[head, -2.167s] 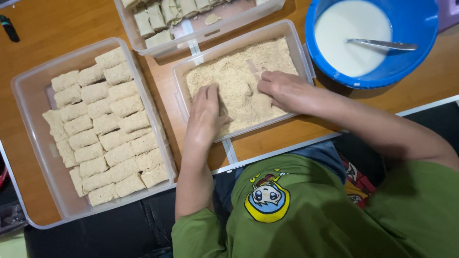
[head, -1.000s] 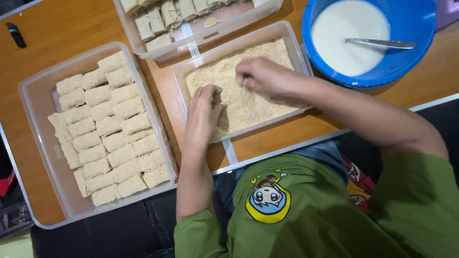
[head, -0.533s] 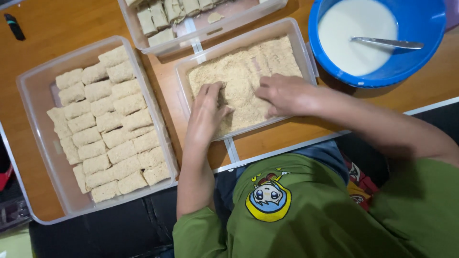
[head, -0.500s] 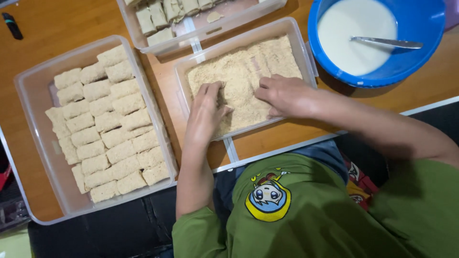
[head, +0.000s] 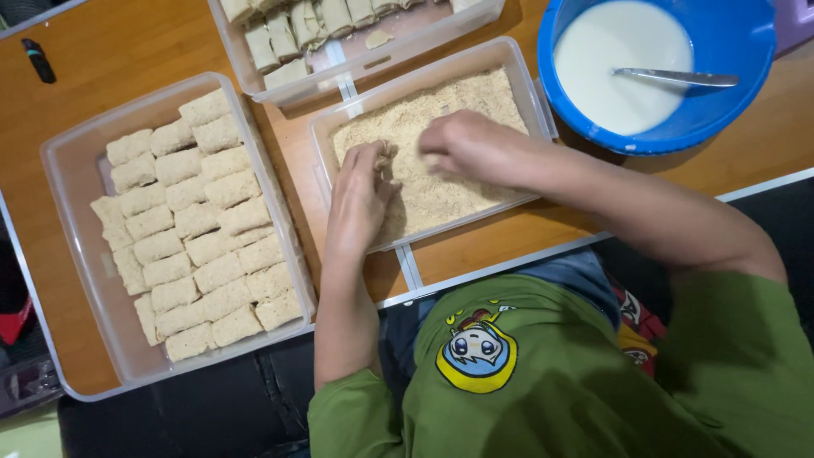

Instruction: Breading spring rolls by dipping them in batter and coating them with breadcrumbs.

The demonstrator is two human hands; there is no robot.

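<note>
Both hands are inside one clear tub of crumbs (head: 475, 93). The left hand (head: 356, 199) and the right hand (head: 466, 148) close together around one crumbed piece (head: 387, 157) between their fingertips. A second tub (head: 72, 254) at the left holds about twenty-five coated pieces (head: 195, 229). One blue bowl (head: 738, 51) holds white batter and one spoon (head: 678, 78).

No pkgs, labels, signs or screens in view.
</note>
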